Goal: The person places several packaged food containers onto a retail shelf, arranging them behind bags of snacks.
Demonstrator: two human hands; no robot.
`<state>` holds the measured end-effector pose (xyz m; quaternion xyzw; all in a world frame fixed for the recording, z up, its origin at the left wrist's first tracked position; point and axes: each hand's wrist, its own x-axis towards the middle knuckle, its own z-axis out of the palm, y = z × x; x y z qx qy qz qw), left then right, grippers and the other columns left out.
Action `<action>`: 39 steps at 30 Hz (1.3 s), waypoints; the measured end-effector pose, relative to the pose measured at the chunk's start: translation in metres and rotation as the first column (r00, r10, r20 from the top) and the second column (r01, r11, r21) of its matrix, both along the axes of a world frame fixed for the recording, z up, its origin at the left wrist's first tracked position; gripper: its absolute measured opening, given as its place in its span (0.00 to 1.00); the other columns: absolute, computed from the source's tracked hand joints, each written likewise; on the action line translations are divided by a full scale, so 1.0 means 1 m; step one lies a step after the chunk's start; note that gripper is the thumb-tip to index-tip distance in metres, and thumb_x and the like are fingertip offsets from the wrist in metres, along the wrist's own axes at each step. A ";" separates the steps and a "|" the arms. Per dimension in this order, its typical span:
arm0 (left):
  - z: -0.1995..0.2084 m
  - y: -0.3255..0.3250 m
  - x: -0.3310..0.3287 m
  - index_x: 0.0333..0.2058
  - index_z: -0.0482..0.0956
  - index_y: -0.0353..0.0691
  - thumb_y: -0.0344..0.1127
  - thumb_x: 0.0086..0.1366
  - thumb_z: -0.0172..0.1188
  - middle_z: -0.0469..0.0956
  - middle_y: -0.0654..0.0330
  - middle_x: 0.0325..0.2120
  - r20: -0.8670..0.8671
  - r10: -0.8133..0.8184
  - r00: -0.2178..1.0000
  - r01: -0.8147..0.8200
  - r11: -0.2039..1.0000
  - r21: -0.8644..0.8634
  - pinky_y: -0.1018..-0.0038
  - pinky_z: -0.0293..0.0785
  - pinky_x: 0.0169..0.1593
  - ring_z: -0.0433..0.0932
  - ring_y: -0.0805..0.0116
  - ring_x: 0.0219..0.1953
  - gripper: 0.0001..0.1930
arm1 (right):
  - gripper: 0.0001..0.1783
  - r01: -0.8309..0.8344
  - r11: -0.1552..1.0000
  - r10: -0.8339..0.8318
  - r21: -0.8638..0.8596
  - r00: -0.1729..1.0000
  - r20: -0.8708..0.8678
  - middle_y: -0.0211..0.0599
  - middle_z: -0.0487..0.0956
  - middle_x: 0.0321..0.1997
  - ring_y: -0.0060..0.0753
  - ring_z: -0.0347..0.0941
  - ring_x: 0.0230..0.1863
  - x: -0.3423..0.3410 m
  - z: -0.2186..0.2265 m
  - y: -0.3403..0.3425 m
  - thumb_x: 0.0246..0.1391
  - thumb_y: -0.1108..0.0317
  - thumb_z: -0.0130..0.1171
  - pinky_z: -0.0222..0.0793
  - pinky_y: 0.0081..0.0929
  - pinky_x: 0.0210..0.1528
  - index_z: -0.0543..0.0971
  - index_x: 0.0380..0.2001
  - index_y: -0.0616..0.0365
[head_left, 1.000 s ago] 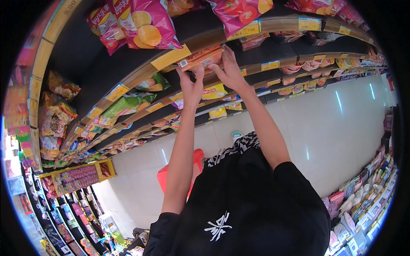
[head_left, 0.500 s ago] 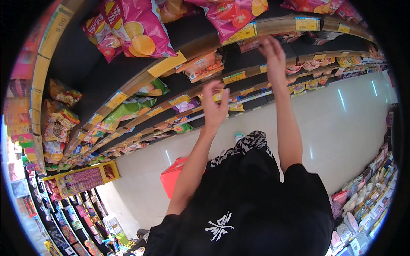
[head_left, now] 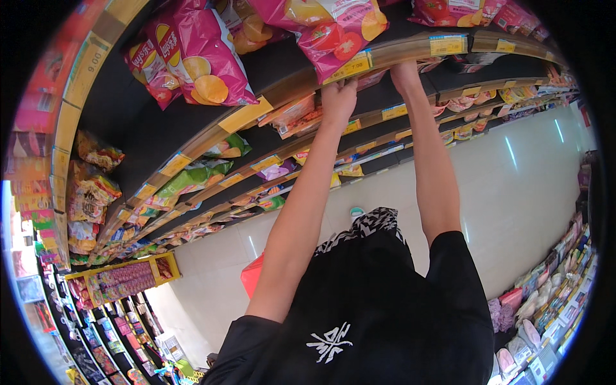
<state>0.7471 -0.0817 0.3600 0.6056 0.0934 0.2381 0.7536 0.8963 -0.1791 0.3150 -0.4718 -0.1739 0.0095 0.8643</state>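
Observation:
Both arms reach forward into the shelf level beneath a row of chip bags. My left hand [head_left: 339, 101] is at the front lip of the upper shelf [head_left: 401, 52], just below a yellow price tag [head_left: 353, 67]. Its fingers look bent, but their tips are hidden. To its right, my right hand [head_left: 405, 78] goes in under the same lip, its fingers out of sight. A reddish package [head_left: 371, 79] shows partly between the hands. Left of my left hand lie orange clear-wrapped packs [head_left: 294, 117]. Whether either hand holds anything does not show.
Pink chip bags [head_left: 208, 61] stand on the upper shelf, one bag [head_left: 333, 38] overhanging its edge. Lower shelves carry green snack bags [head_left: 192, 179] and bowl-shaped packs [head_left: 462, 104]. A red basket [head_left: 251, 276] is on the floor by my left arm. Another stocked shelf [head_left: 545, 301] runs along the right.
Both hands have moved forward to the shelf. My left hand rose from lower down to the lip, and my right hand's fingers went out of sight beneath it. The view shifted slightly.

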 end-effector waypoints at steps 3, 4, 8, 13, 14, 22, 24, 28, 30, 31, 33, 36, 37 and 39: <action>-0.002 -0.003 -0.006 0.49 0.65 0.33 0.17 0.48 0.49 0.65 0.58 0.50 0.000 0.102 0.995 -0.102 0.992 -0.069 0.72 0.53 0.59 0.62 0.66 0.55 0.25 | 0.20 0.050 0.999 -0.049 0.007 0.996 -0.073 0.36 0.69 0.49 0.27 0.63 0.48 -0.022 0.008 0.002 0.58 0.64 0.47 0.58 0.25 0.52 0.65 0.50 0.65; -0.002 -0.002 -0.009 0.53 0.59 0.35 0.15 0.43 0.47 0.61 0.57 0.54 0.031 0.026 0.999 -0.027 0.999 0.032 0.70 0.51 0.61 0.58 0.65 0.58 0.33 | 0.21 0.045 0.999 -0.045 0.001 0.995 -0.090 0.36 0.68 0.50 0.27 0.63 0.49 -0.027 0.012 -0.002 0.58 0.64 0.47 0.57 0.25 0.53 0.65 0.51 0.65; -0.002 -0.028 -0.024 0.60 0.45 0.41 0.15 0.39 0.47 0.50 0.55 0.58 0.194 0.009 0.981 -0.005 1.000 -0.021 0.65 0.44 0.64 0.47 0.63 0.63 0.44 | 0.24 0.118 0.986 -0.115 -0.117 0.993 0.024 0.35 0.67 0.55 0.27 0.62 0.53 -0.066 0.037 -0.024 0.57 0.67 0.46 0.56 0.23 0.55 0.60 0.56 0.65; 0.000 -0.044 -0.059 0.61 0.39 0.45 0.13 0.41 0.46 0.50 0.56 0.57 0.165 -0.052 0.985 0.058 0.998 -0.037 0.64 0.47 0.64 0.51 0.65 0.61 0.47 | 0.27 -0.028 0.990 0.052 0.140 0.984 -0.168 0.41 0.64 0.58 0.30 0.62 0.56 -0.102 0.045 -0.065 0.53 0.76 0.45 0.56 0.25 0.57 0.60 0.58 0.66; 0.000 -0.045 -0.070 0.61 0.39 0.45 0.14 0.41 0.46 0.50 0.56 0.57 0.163 -0.066 0.984 0.073 0.997 -0.037 0.64 0.48 0.63 0.51 0.65 0.61 0.47 | 0.28 -0.092 0.984 0.117 0.152 0.979 -0.167 0.41 0.63 0.59 0.30 0.61 0.57 -0.110 0.041 -0.075 0.52 0.77 0.45 0.55 0.25 0.58 0.59 0.59 0.66; -0.055 -0.039 -0.177 0.61 0.42 0.41 0.16 0.47 0.51 0.48 0.55 0.59 -0.086 -0.241 0.967 0.214 0.945 -0.249 0.63 0.54 0.63 0.50 0.62 0.62 0.43 | 0.37 -0.153 0.944 0.079 -0.292 0.966 -0.248 0.38 0.69 0.53 0.30 0.63 0.55 -0.208 0.003 -0.127 0.41 0.83 0.55 0.55 0.26 0.59 0.60 0.58 0.65; -0.078 -0.035 -0.206 0.61 0.44 0.40 0.17 0.46 0.51 0.50 0.56 0.59 -0.157 -0.233 0.960 0.175 0.933 -0.315 0.64 0.55 0.61 0.51 0.63 0.62 0.42 | 0.39 -0.269 0.868 0.147 -0.416 0.942 -0.302 0.38 0.69 0.52 0.29 0.63 0.54 -0.231 -0.012 -0.127 0.39 0.83 0.56 0.57 0.26 0.57 0.59 0.59 0.65; -0.122 -0.015 -0.258 0.61 0.47 0.39 0.17 0.46 0.49 0.58 0.57 0.57 -0.338 -0.248 0.908 0.124 0.929 -0.347 0.68 0.58 0.58 0.56 0.65 0.60 0.41 | 0.43 -0.524 0.643 0.299 -0.559 0.844 -0.446 0.40 0.70 0.46 0.32 0.67 0.47 -0.260 -0.074 -0.112 0.34 0.84 0.58 0.67 0.28 0.46 0.57 0.60 0.63; -0.152 0.001 -0.289 0.60 0.48 0.38 0.19 0.49 0.50 0.63 0.56 0.54 -0.394 -0.222 0.892 0.059 0.921 -0.386 0.69 0.60 0.57 0.61 0.66 0.57 0.38 | 0.44 -0.616 0.528 0.291 -0.585 0.778 -0.557 0.40 0.71 0.43 0.32 0.67 0.44 -0.279 -0.101 -0.085 0.32 0.84 0.58 0.66 0.27 0.46 0.57 0.59 0.62; -0.167 0.009 -0.305 0.60 0.49 0.38 0.20 0.49 0.49 0.63 0.56 0.54 -0.433 -0.202 0.878 -0.010 0.898 -0.439 0.69 0.60 0.57 0.62 0.66 0.56 0.37 | 0.44 -0.675 0.447 0.333 -0.587 0.734 -0.591 0.38 0.72 0.42 0.31 0.67 0.44 -0.285 -0.114 -0.073 0.31 0.84 0.58 0.65 0.26 0.47 0.59 0.58 0.62; -0.186 0.024 -0.340 0.59 0.50 0.37 0.20 0.51 0.49 0.64 0.56 0.53 -0.508 -0.171 0.844 -0.155 0.829 -0.537 0.69 0.59 0.58 0.64 0.65 0.54 0.35 | 0.42 -0.737 0.351 0.395 -0.577 0.676 -0.623 0.38 0.71 0.41 0.32 0.67 0.44 -0.304 -0.119 -0.035 0.31 0.83 0.55 0.65 0.26 0.47 0.59 0.57 0.62; -0.212 0.048 -0.394 0.58 0.53 0.40 0.26 0.52 0.52 0.66 0.58 0.50 -0.583 -0.032 0.812 -0.345 0.778 -0.524 0.68 0.61 0.55 0.66 0.68 0.51 0.33 | 0.38 -0.831 0.259 0.520 -0.492 0.550 -0.654 0.38 0.70 0.39 0.31 0.67 0.42 -0.336 -0.160 0.019 0.33 0.81 0.48 0.65 0.24 0.43 0.59 0.56 0.62; -0.222 0.053 -0.415 0.58 0.53 0.41 0.27 0.52 0.52 0.66 0.58 0.50 -0.601 0.016 0.799 -0.410 0.746 -0.524 0.68 0.62 0.54 0.66 0.68 0.50 0.32 | 0.36 -0.864 0.176 0.543 -0.472 0.485 -0.685 0.37 0.70 0.38 0.29 0.66 0.39 -0.350 -0.161 0.041 0.34 0.81 0.46 0.64 0.21 0.38 0.60 0.55 0.63; -0.255 0.058 -0.451 0.55 0.53 0.31 0.29 0.52 0.56 0.71 0.53 0.43 -0.646 0.198 0.737 -0.574 0.687 -0.445 0.76 0.66 0.48 0.70 0.66 0.45 0.32 | 0.32 -0.848 -0.053 0.455 -0.527 0.449 -0.769 0.40 0.74 0.40 0.32 0.70 0.43 -0.376 -0.185 0.078 0.33 0.84 0.48 0.64 0.23 0.45 0.62 0.49 0.64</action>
